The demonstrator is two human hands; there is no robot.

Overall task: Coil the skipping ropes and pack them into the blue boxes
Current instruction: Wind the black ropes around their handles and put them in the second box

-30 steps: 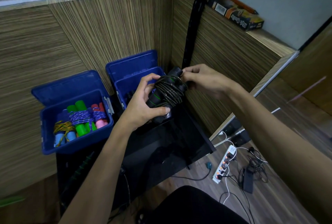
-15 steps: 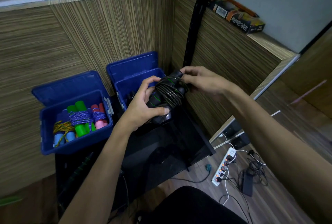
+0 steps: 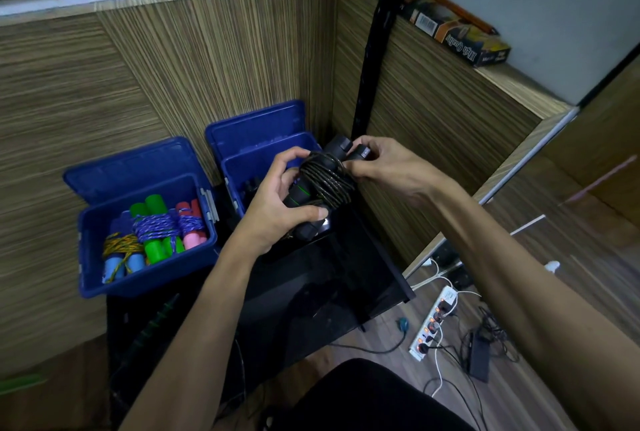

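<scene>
A black skipping rope [image 3: 325,185] with thin green rings on its handles is wound into a tight bundle, held just right of the right blue box [image 3: 242,167]. My left hand [image 3: 277,209] grips the handles from below and the left. My right hand [image 3: 377,164] pinches the cord at the bundle's upper right. The right blue box is open and shows dark handles inside. The left blue box [image 3: 145,275] is open and holds several coiled ropes with green, pink and light blue handles.
Both boxes stand on a black glossy table [image 3: 322,292] set into a corner of wooden panels. A black pole [image 3: 377,50] rises behind the hands. On the floor at the right lie a white power strip [image 3: 433,326], cables and a black adapter [image 3: 479,358].
The bundle and both hands have shifted slightly; my right hand's fingers have moved along the cord at the bundle's top. The boxes have not moved.
</scene>
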